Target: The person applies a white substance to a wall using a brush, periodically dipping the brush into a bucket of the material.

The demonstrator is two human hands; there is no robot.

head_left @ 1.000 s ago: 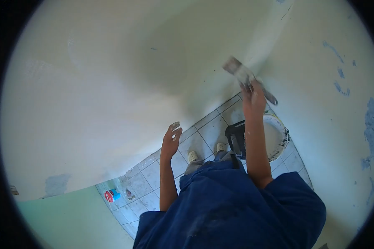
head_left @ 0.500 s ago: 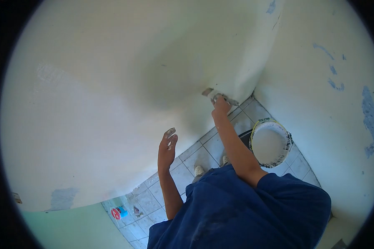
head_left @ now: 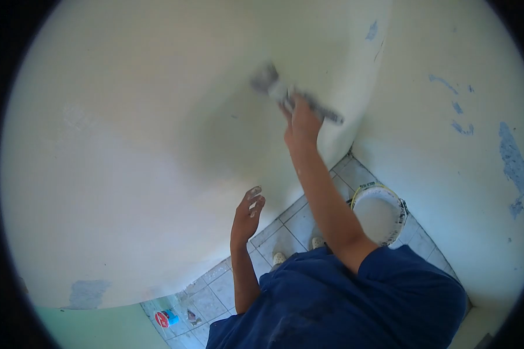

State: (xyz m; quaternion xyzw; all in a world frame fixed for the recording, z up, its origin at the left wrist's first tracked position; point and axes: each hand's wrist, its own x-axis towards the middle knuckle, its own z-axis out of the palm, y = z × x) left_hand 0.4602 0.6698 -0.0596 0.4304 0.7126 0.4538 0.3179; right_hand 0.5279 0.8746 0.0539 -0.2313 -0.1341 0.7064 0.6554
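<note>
My right hand point(head_left: 304, 119) is wrapped round the handle of a wide paint brush point(head_left: 265, 78), whose head points up and left in front of the pale wall point(head_left: 128, 145). The brush is blurred, and I cannot make out whether its bristles touch the wall. Lower and to the left, my left hand point(head_left: 248, 215) is raised near the wall with bent fingers apart. White smears mark its fingertips, and nothing is in it. A white bucket point(head_left: 381, 214) of whitish paint stands on the floor to the right of my right forearm.
The tiled floor point(head_left: 285, 238) runs along the foot of the wall. Blue patches point(head_left: 513, 154) mark the right wall. A small red and blue tub point(head_left: 166, 318) sits on the tiles at the lower left, beside a small object point(head_left: 193, 317).
My right hand has moved up the wall with the brush, away from the floor corner. My left hand has shifted slightly right and down.
</note>
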